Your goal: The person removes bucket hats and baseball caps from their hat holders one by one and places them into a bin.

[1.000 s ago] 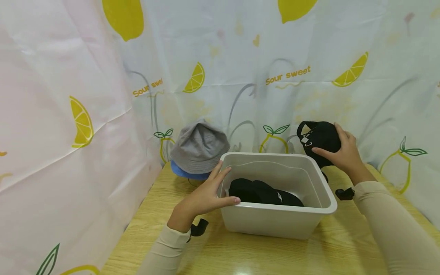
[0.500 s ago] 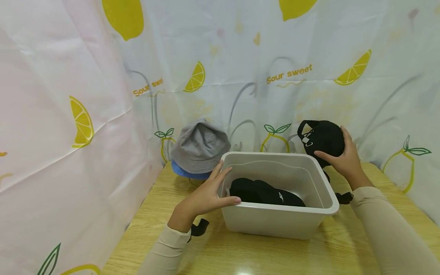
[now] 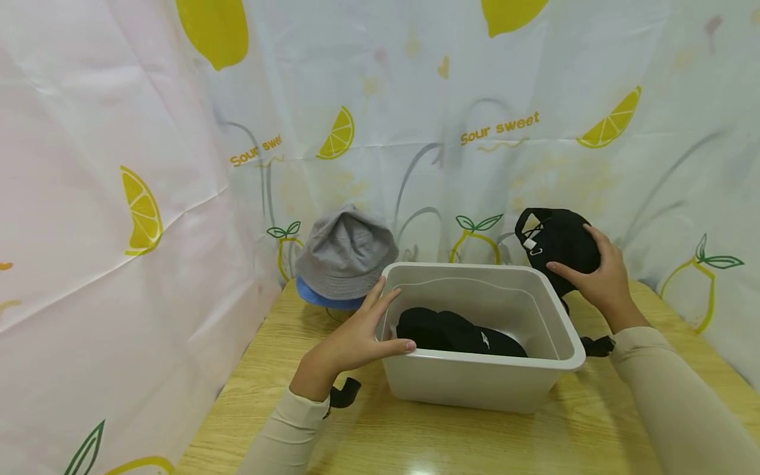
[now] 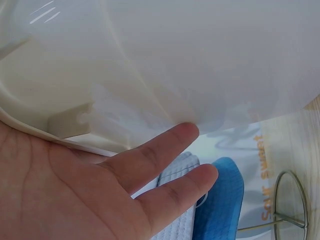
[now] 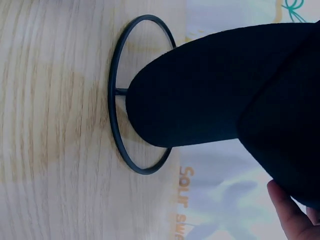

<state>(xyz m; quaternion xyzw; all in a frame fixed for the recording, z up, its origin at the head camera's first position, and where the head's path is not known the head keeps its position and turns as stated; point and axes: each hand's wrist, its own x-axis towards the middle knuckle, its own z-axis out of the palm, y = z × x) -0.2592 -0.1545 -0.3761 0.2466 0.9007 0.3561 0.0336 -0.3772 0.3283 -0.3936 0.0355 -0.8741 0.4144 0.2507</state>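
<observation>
Your left hand [image 3: 350,343] is spread at the near left corner of the pale plastic bin [image 3: 463,386], thumb laid over the near rim and straight fingers along the outer left wall. Your right hand [image 3: 607,280] grips the black cap [image 3: 567,245] by its crown, thumb on the near side and fingers around the other. That cap is behind the bin's far right corner, its back strap toward the left. In the right wrist view its brim hangs over a black ring base [image 5: 112,107] on the counter [image 3: 267,409]; you cannot tell whether the cap touches the stand. Inside the bin lies another black piece of headwear [image 3: 457,333] with a small white mark. Behind your left fingers, a grey bucket hat [image 3: 347,254] sits over a blue hat [image 3: 320,297].
</observation>
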